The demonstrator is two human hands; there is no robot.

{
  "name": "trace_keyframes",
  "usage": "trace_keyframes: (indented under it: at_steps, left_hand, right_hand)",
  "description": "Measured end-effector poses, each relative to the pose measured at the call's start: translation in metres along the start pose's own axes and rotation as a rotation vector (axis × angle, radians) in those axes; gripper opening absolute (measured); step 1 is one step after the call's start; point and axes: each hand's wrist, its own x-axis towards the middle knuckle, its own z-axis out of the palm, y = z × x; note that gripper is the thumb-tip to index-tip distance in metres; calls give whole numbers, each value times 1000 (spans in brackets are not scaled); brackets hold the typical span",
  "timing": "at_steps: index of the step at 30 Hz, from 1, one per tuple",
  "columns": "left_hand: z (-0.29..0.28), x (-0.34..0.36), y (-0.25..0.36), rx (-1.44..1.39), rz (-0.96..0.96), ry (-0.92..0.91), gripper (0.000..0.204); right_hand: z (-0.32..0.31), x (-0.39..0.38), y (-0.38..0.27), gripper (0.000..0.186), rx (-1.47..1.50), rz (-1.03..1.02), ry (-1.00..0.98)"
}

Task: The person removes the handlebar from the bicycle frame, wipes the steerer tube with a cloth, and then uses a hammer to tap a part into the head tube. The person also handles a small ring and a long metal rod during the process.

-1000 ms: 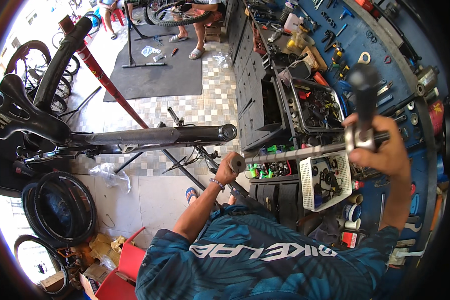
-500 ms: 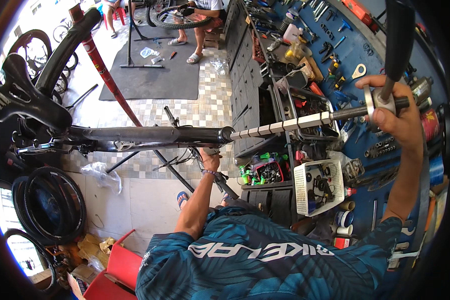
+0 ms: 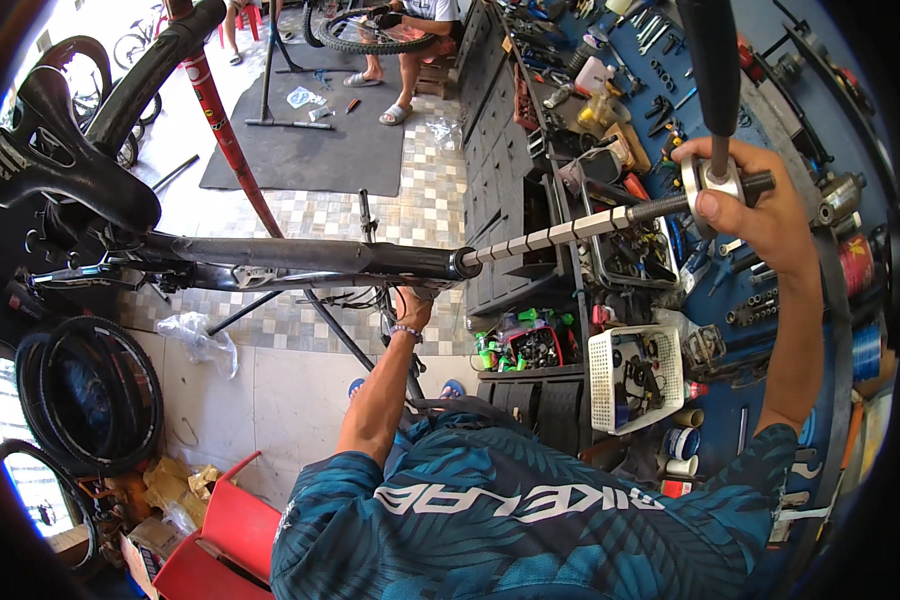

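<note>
A long headset press [image 3: 555,236], with a banded silver shaft and a threaded end, runs into the open head tube [image 3: 462,264] of a dark bicycle frame [image 3: 300,252]. My right hand [image 3: 770,205] is closed round the press's silver round hub [image 3: 715,187], thumb on its near side. A black handle [image 3: 710,70] rises from that hub. Beneath the head tube, my left hand [image 3: 413,310] is closed against the frame's underside. The tube hides some of its fingers and what they hold. The frame's black saddle [image 3: 70,150] is at the left.
To my right is a blue tool board [image 3: 715,290] with wrenches and sockets. A cream basket [image 3: 635,380] of parts stands below it, beside dark drawers [image 3: 490,150]. A red chair [image 3: 220,530] and tyres [image 3: 90,395] are at lower left. Another person [image 3: 410,70] handles a wheel farther off.
My right hand and the hub have moved left, closer to the head tube. Less of the press's shaft shows outside the frame. My left hand stays under the tube; the view has shifted slightly.
</note>
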Motion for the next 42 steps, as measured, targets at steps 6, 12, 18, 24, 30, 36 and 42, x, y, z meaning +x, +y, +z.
trace_keyframes:
  at_steps: [6, 12, 18, 24, 30, 36, 42]
  left_hand:
    - [-1, 2, 17, 61, 165, 15, 31]
    - [7, 4, 7, 20, 198, 19, 32]
    - [14, 8, -25, 73, 152, -36, 34]
    - [16, 9, -24, -71, 142, -3, 34]
    - [4, 3, -4, -32, 162, -63, 32]
    - [-9, -3, 11, -53, 101, -89, 32]
    - [-19, -10, 25, 115, 91, -53, 37]
  right_hand:
    - [25, 15, 12, 45, 91, 52, -41]
    - [46, 36, 21, 45, -14, 60, -86]
    - [69, 57, 36, 39, 47, 62, -144]
    - [83, 68, 54, 39, 58, 63, -175]
    - [92, 74, 65, 39, 54, 55, -184]
    - [92, 77, 67, 39, -15, 10, -165]
    - [95, 82, 70, 39, 22, 52, -137]
